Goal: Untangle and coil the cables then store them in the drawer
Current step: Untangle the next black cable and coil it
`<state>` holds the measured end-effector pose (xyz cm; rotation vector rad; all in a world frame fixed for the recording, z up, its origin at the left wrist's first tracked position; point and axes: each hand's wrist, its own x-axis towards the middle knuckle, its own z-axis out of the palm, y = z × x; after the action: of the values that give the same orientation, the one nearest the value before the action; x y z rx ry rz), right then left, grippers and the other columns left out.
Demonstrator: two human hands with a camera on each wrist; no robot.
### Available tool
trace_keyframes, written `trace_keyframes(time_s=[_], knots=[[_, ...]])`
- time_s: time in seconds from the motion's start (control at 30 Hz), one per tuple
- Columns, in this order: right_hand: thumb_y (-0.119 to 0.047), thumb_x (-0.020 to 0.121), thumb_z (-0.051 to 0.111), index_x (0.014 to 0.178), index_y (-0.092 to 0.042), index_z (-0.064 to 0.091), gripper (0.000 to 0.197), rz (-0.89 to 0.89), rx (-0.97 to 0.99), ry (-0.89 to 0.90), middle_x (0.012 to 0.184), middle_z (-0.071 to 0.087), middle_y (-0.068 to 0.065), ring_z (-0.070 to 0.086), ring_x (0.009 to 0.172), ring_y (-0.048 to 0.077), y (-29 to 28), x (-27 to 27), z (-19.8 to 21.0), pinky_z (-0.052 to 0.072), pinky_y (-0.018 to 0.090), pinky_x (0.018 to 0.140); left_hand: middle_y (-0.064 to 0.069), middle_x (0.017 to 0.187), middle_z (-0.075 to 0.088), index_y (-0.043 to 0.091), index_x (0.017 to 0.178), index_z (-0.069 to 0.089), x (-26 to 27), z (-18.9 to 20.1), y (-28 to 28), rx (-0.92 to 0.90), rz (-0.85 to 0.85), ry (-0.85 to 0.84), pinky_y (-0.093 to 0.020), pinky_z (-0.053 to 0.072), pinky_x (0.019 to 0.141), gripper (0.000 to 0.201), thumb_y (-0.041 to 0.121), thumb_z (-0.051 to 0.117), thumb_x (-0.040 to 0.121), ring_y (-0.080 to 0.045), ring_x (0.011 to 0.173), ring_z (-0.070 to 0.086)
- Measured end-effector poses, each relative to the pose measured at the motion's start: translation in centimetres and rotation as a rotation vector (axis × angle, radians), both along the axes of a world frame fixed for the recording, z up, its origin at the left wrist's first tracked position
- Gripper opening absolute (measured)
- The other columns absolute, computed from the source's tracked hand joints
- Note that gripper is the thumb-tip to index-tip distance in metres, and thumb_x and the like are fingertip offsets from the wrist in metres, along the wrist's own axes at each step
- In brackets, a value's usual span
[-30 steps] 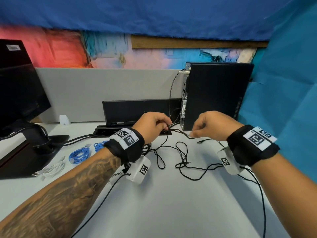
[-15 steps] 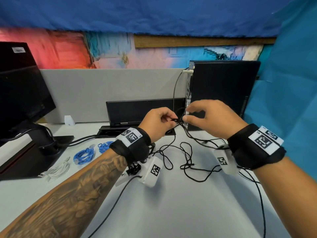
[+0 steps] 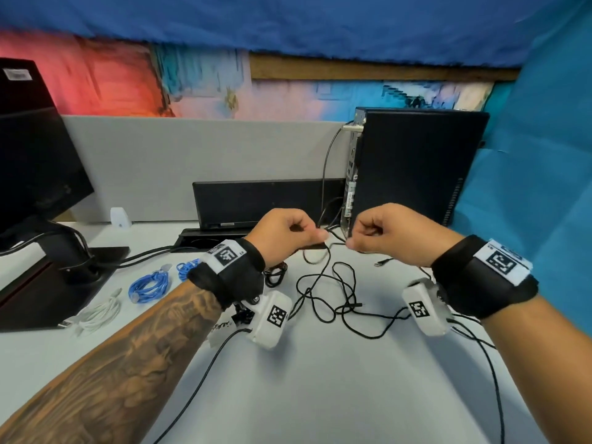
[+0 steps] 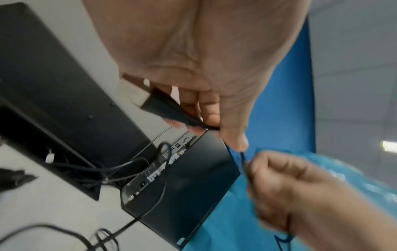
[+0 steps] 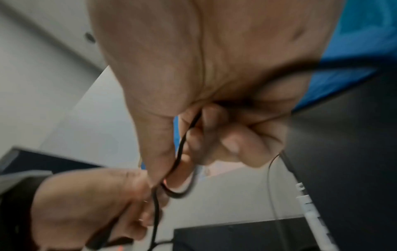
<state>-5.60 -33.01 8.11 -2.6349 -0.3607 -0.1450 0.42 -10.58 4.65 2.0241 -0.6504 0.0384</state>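
A thin black cable (image 3: 352, 305) lies in loose tangled loops on the white desk (image 3: 320, 395) below both hands. My left hand (image 3: 320, 235) is raised over it and pinches a strand between thumb and fingers; in the left wrist view this hand (image 4: 217, 129) also grips something flat and black (image 4: 169, 108). My right hand (image 3: 352, 241) sits close beside it, fingers curled, pinching the same cable (image 5: 180, 151) between thumb and forefinger. A short stretch of cable runs between the two hands. A dark coil (image 3: 275, 274) lies under my left wrist.
Coiled blue cables (image 3: 149, 283) and a white cable (image 3: 99, 315) lie at the left, next to a monitor base (image 3: 64, 283). A black PC tower (image 3: 416, 168) stands behind the hands, with a low black bar (image 3: 262, 200) and a grey partition (image 3: 192, 155). A blue sheet (image 3: 528, 187) hangs on the right.
Half a second ago both hands were higher and touching at the fingertips. They have since dropped and drawn slightly apart, still pinching the black cable.
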Motion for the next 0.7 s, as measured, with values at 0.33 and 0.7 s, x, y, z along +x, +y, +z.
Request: trace_keyframes(time_s=[0.33, 0.7], knots=[[-0.031, 0.094, 0.069, 0.114, -0.032, 0.068, 0.021, -0.053, -0.005, 0.013, 0.114, 0.068, -0.017, 0.063, 0.106, 0.001, -0.5, 0.6, -1.1, 0.050, 0.023, 0.089, 0.003, 0.060, 0.035, 0.008, 0.094, 0.058, 0.1, -0.2, -1.0, -0.358, -0.300, 0.551, -0.028, 0.049, 0.055, 0.020, 0.019, 0.045, 0.105, -0.008, 0.049, 0.032], [-0.034, 0.093, 0.070, 0.092, -0.026, 0.078, 0.012, -0.027, 0.421, -0.227, 0.085, 0.074, 0.001, 0.067, 0.080, 0.019, 1.0, 1.2, -1.9, 0.056, 0.028, 0.074, 0.005, 0.053, 0.028, 0.008, 0.080, 0.058, -1.3, 0.9, 0.4, -0.424, -0.456, 0.792, -0.025, 0.021, 0.049, 0.029, 0.017, 0.036, 0.095, -0.012, 0.051, 0.014]])
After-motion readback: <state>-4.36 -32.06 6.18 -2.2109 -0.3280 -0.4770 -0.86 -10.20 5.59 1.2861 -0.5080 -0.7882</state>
